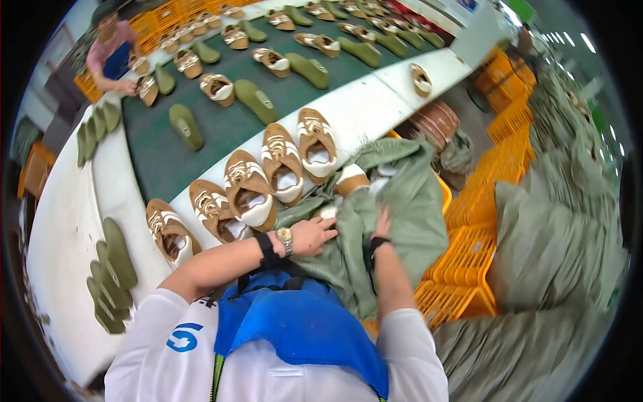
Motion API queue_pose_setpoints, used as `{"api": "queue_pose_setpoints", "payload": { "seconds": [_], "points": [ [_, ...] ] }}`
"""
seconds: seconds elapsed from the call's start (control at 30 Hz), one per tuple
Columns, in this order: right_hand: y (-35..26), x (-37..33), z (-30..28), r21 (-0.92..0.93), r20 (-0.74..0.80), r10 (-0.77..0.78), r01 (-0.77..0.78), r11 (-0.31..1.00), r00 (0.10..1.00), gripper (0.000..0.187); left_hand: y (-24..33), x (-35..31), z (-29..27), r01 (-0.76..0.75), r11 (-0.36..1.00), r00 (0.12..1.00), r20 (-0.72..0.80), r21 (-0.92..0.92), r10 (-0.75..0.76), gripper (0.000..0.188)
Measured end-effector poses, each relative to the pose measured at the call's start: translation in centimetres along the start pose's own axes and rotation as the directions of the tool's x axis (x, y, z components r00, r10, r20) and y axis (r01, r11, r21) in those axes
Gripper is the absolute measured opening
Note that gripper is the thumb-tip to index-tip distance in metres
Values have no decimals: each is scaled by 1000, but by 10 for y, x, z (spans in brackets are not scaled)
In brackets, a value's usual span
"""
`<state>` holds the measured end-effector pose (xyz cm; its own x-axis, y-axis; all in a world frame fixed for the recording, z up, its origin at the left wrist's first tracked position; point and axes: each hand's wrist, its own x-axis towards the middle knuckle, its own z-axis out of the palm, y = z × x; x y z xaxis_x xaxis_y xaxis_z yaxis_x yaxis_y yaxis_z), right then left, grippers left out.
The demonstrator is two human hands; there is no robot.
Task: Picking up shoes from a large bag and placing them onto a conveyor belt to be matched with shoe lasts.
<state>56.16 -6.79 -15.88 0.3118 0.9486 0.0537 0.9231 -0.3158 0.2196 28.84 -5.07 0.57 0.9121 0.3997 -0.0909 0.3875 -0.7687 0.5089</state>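
A green woven sack (402, 231) spreads over an orange crate in front of me, its frayed mouth folded back. Inside that mouth show a brown-and-white shoe (353, 179) and some white pieces. My left hand (312, 236), with a watch and a black band at the wrist, lies on the sack's left side. Its fingers reach right, slightly apart, near a pale patch that I cannot make out. Pressed against the sack's front is my right hand (382, 224), fingers stretched away from me and a little blurred. Several brown sneakers (282, 163) with white stripes stand in a row left of the sack.
Beyond the white ledge (365, 100), a green conveyor belt (151, 134) carries sneakers and green shoe lasts (254, 100). More lasts lie on the white table at left. A person (114, 50) handles shoes at the far left. Orange crates (462, 268) and green sacks (556, 248) flank my right.
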Motion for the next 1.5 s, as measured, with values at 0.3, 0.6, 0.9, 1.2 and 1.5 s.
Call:
{"api": "queue_pose_setpoints", "payload": {
  "seconds": [0.3,0.6,0.9,1.2,1.5],
  "points": [
    [65,68,-124,657,164,-51,-70,750,985,59,27,-185,-77,256,876,903,-224,-408,-367,49],
    [63,10,-117,804,-268,456,-64,591,849,22,7,-328,-44,281,500,722,-162,-819,-672,34],
    [-157,-118,-188,-131,-76,-495,483,866,866,13,10,-347,-53,176,723,855,-260,-669,-448,35],
    [-145,-121,-226,904,427,-684,-255,344,591,19,3,-380,-48,258,804,903,-162,-537,-398,37],
    [-86,10,-177,479,-29,-75,80,874,997,54,17,-387,-39,436,717,735,-245,-544,-633,38]
  ]
}}
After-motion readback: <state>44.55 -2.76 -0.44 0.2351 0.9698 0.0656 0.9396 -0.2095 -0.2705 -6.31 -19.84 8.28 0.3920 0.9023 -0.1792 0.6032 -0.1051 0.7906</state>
